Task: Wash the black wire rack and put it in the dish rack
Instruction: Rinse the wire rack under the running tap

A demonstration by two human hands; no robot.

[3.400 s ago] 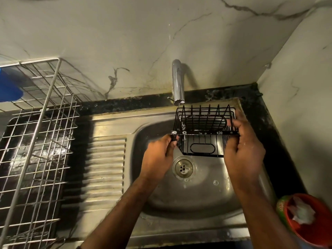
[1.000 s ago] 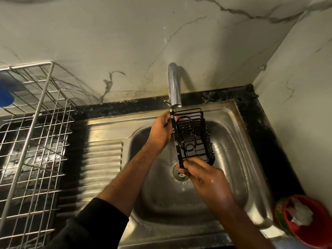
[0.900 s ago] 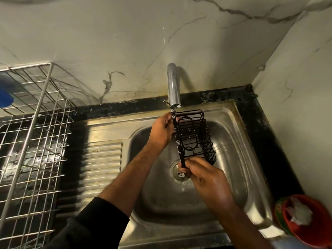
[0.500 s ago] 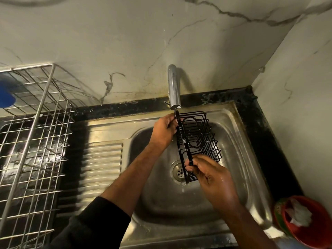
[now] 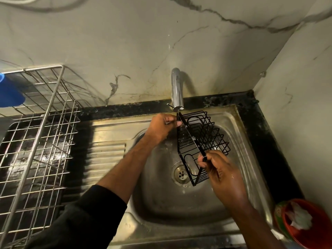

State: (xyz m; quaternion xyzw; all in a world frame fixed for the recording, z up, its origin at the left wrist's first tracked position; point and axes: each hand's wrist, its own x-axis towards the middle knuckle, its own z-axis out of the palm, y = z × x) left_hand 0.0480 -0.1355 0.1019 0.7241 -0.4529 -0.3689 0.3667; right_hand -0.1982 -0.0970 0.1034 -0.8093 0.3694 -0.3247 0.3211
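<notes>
Your left hand (image 5: 162,127) pinches the black wire rack (image 5: 201,141) at its top, your right hand (image 5: 218,170) grips its lower end, under the faucet (image 5: 177,90). Rotate it slowly so water reaches every wire.

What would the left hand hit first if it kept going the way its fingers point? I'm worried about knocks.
Probably the tap: the left hand pinches the wire rack's top corner just below the spout, fingers aimed right. Depth is unclear.
</notes>
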